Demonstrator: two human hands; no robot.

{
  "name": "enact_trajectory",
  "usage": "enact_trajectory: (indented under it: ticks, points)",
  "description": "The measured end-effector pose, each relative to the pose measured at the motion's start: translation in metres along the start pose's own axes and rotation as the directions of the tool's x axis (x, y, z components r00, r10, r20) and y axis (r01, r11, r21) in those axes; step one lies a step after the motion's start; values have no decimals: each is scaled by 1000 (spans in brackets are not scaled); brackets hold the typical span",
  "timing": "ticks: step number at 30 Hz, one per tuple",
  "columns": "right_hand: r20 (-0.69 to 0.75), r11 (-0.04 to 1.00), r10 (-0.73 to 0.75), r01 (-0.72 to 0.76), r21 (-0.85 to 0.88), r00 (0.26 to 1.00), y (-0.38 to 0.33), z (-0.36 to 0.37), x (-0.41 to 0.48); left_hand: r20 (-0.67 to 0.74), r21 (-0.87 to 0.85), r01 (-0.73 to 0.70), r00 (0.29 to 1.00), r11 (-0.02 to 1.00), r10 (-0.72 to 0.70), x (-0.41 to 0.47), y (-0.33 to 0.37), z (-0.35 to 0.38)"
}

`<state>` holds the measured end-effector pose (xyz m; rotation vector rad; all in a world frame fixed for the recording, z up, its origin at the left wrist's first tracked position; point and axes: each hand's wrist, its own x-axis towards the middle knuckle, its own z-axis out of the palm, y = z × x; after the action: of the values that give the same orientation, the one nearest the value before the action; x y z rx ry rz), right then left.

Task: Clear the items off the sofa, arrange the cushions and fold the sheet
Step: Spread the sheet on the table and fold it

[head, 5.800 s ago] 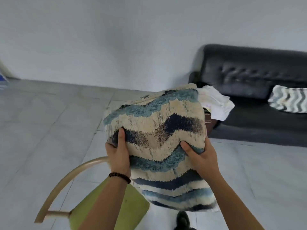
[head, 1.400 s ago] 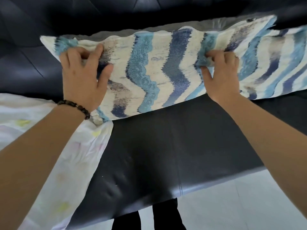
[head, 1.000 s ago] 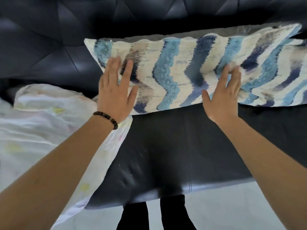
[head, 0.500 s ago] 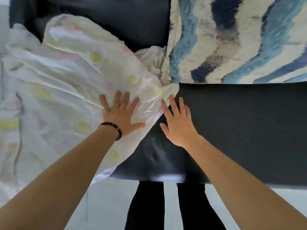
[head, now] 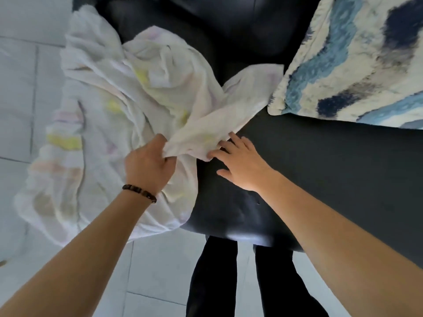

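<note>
A crumpled white sheet with faint yellow and pink patches lies over the left end of the black sofa and hangs down toward the floor. My left hand, with a bead bracelet at the wrist, grips a fold of the sheet. My right hand lies flat on the seat, fingers straight, fingertips touching the sheet's edge. A blue, navy and cream wavy-striped cushion leans at the upper right against the sofa back.
Pale tiled floor runs along the left and in front of the sofa. My dark-trousered legs stand right against the seat's front edge.
Both hands left the cushion and moved left to the sheet. My left hand, flat on the sheet half a second ago, now grips a bunched fold; the view has shifted further left.
</note>
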<state>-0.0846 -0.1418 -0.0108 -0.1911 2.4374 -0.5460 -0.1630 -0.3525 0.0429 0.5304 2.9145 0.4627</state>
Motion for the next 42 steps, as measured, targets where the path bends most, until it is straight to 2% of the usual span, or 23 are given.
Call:
enact_trajectory:
  ticks: [1,3,5,6,7,8,10,12,13,14,16,17,18,20,22,24,27,30,33,36,39,41,42]
  points:
    - [40,998,-67,68,-13,997,-16,4,6,-51,-50,15,999,999,-18,-1,-6,-10]
    - [125,991,-129,131,-8,984,-48,21,12,-46,-21,-79,996,997,78,-7,-21,-27]
    - [152,996,-62,53,67,986,-70,38,10,122,155,-212,973,965,194,-12,-42,-39]
    - [131,993,-15,0,120,991,-75,45,7,194,241,-254,958,937,210,-12,-53,-46]
    - [96,982,28,-46,184,995,-75,50,3,195,294,-234,964,927,182,-12,-64,-54]
    - [61,959,74,-88,268,995,-75,53,0,134,321,-148,985,935,110,-12,-72,-61]
    - [-15,843,225,-187,505,974,-77,51,-5,8,317,175,982,932,-188,-9,-89,-72]
    - [-131,688,454,-254,679,881,-86,43,-3,86,318,482,843,816,-531,-8,-99,-74]
    - [-228,661,550,-252,706,803,-91,35,1,159,383,532,767,755,-621,-9,-102,-71]
    - [-329,664,601,-225,713,729,-95,26,6,207,454,516,732,726,-650,-11,-103,-66]
    - [-479,713,575,-120,690,663,-106,4,20,202,492,470,757,733,-621,-12,-101,-57]
    - [-507,748,512,-69,660,693,-110,-5,27,151,475,463,795,749,-587,-12,-99,-54]
    - [-484,776,430,-38,629,762,-114,-10,33,84,457,457,832,764,-548,-14,-97,-53]
    - [-319,825,241,-20,566,917,-121,-10,43,-34,431,448,875,783,-482,-16,-98,-54]
    - [-294,917,128,0,400,947,-121,-3,43,-80,401,452,884,797,-461,-19,-97,-57]
    - [-329,928,183,-52,369,926,-112,4,36,-86,324,445,893,835,-442,-22,-93,-61]
    - [-174,805,317,-168,569,932,-98,16,10,-77,208,428,903,879,-422,-37,-79,-63]
    - [-152,822,383,-261,507,911,-72,31,-26,-60,115,413,911,903,-409,-62,-52,-53]
    - [-176,796,531,-417,438,829,-37,44,-70,15,48,330,944,943,-331,-87,-10,-32]
    - [-146,688,708,-628,363,691,-2,53,-108,223,-42,317,927,947,-300,-108,32,-7]
    - [-83,567,819,-777,274,568,14,59,-134,439,-262,469,836,843,-329,-121,64,11]
    - [-135,577,816,-779,247,561,11,61,-141,438,-376,541,819,753,-370,-127,78,14]
    - [-174,612,791,-753,242,587,6,62,-141,417,-423,562,817,710,-399,-129,83,13]
